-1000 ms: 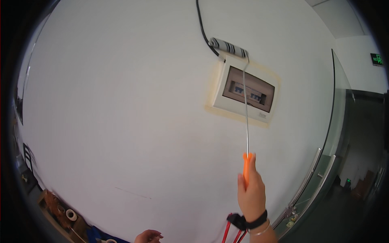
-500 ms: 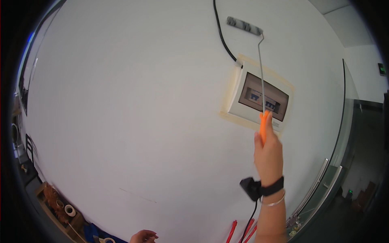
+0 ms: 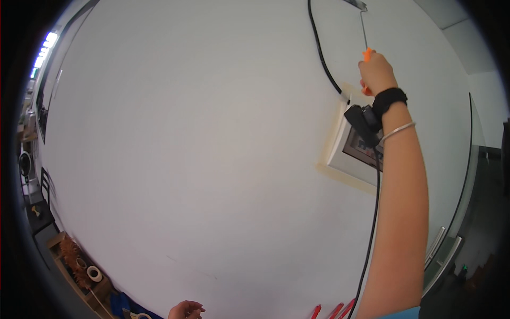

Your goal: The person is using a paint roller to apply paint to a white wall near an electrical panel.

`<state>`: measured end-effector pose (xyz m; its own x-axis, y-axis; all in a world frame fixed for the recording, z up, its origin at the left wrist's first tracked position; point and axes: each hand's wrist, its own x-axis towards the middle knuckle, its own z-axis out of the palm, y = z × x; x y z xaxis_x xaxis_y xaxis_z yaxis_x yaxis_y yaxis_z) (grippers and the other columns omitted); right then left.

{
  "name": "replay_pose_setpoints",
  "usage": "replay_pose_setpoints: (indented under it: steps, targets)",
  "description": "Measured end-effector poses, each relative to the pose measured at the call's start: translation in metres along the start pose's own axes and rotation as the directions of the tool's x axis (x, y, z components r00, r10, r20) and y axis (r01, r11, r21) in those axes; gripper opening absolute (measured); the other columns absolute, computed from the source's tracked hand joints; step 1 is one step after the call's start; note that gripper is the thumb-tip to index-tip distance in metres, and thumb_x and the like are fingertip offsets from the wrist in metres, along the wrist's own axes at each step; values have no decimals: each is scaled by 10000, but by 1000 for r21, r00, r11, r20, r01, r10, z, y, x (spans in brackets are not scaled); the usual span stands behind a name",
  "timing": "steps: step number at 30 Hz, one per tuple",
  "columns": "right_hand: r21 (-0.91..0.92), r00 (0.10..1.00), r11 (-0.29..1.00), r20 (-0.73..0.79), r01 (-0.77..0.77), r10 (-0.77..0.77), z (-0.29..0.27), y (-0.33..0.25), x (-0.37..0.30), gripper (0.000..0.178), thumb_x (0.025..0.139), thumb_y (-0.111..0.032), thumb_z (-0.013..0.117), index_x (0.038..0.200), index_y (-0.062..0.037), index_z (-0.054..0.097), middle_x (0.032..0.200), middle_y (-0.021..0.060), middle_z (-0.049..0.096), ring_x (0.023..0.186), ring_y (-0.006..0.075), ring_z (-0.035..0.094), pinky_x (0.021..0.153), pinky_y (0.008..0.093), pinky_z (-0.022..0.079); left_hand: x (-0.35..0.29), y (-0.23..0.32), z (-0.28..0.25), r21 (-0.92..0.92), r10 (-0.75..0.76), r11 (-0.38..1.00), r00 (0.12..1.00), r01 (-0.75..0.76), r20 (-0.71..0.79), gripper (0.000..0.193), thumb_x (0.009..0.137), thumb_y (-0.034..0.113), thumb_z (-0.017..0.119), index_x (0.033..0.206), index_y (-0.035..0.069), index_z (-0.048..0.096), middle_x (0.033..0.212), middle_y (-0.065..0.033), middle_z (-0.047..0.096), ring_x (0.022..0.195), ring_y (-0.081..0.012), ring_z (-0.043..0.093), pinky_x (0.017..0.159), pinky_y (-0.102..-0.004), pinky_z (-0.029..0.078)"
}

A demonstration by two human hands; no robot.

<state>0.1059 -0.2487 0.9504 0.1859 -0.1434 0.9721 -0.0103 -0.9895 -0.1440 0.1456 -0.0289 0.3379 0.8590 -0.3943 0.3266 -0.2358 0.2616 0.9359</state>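
Head view: right hand (image 3: pixel 378 73) has risen, wrapped around the roller (image 3: pixel 355 3); roller now above the box (image 3: pixel 357 151), at frame's top, so work shifts up the wall (image 3: pixel 212 159). Left hand (image 3: pixel 186 309) slack, part-curled, nothing seen in it.

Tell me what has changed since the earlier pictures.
The right hand has carried the paint roller farther up the wall, so its head now runs partly out of view at the top, and the forearm covers the right side of the electrical box. Nothing was let go; the left hand stays low.
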Motion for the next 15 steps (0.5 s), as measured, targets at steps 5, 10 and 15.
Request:
replay_pose_setpoints:
  steps: [5,10,15]
  targets:
    - [74,996,993,-11,-93,94,15,-5,47,380,855,-42,443,1226,-37,523,853,107,625,609,193,602,472,341,503,-4,8,-12,24,18,1000,998,-17,-52,227,959,127,584,1128,-25,581,953,-99,676,759,-140,609,675,-262,506]
    - [362,1000,932,-20,10,-3,27,1,30,369,875,-113,520,1227,-3,515,847,112,615,605,201,602,485,349,512,-4,6,-24,13,-12,1000,997,13,-77,239,958,146,591,1127,-22,580,954,-95,672,774,-143,614,675,-267,506]
    - [417,998,909,-56,-2,28,44,-2,-103,469,940,-131,528,1395,-72,428,745,60,544,511,129,501,439,309,450,-8,5,-28,16,-32,999,998,33,-60,249,959,161,590,1128,-22,582,969,-98,671,786,-150,617,687,-278,511]
